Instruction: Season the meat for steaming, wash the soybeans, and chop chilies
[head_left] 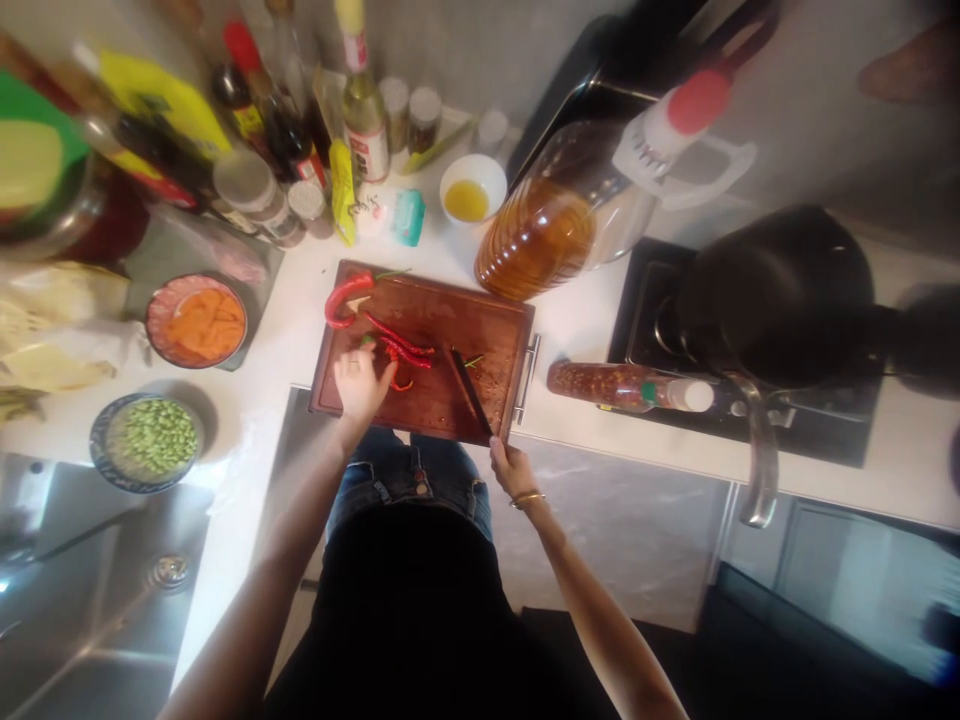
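Note:
My right hand point(511, 470) is closed round the handle of a knife point(469, 392), whose blade slants up and left over the wooden cutting board point(450, 290). My left hand point(360, 382) is at the left part of the board, thumb apart from the fingers. A small green piece shows at its fingertips, perhaps a stem. Right beside the hand lie long red chilies point(405, 345) and a curled red piece near the thumb. Another curved red chili point(349, 298) with a green stem rests at the top left corner. Small green bits lie near the blade.
Behind the board stand a white bowl of yellow liquid point(466, 195), a big oil jug point(555, 215) and several seasoning bottles point(366, 120). On the left are orange slices in a bowl point(199, 320), green beans in another point(154, 440) and a sink point(97, 590). A wok point(780, 290) and a spice bottle point(607, 385) are right.

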